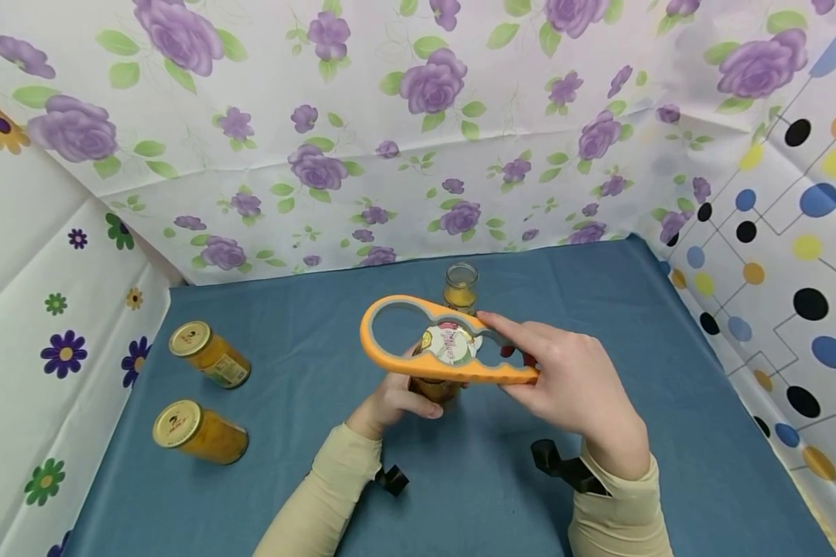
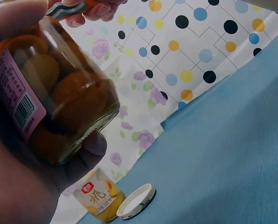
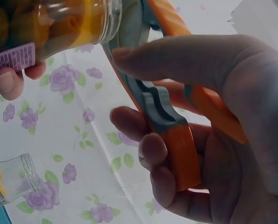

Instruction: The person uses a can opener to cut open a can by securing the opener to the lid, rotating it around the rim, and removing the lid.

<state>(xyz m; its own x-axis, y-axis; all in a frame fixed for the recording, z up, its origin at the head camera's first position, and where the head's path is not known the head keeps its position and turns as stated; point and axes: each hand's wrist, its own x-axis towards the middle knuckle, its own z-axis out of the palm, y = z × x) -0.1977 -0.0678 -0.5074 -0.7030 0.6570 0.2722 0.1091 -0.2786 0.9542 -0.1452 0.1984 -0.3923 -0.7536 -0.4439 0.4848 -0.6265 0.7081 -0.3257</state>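
Note:
My left hand [image 1: 393, 402] grips a glass jar [image 2: 78, 93] of preserved fruit with a pink barcode label, its fingers wrapped round the body. My right hand [image 1: 581, 379] holds an orange jar opener [image 1: 453, 371] with grey lining by its handle end. The opener lies over the top of the jar, and the patterned lid [image 1: 451, 343] shows through its middle opening. In the right wrist view, the thumb [image 3: 171, 58] presses along the opener while the other fingers curl round its handles. The opener's large ring extends to the left past the jar.
Behind the hands stands an uncapped jar [image 1: 461, 290] with yellow contents; a loose lid [image 2: 136, 201] lies beside it. Two capped jars, an upper one [image 1: 212, 357] and a lower one [image 1: 205, 435], stand at the left on the blue cloth [image 1: 306, 333]. Patterned sheets border the table.

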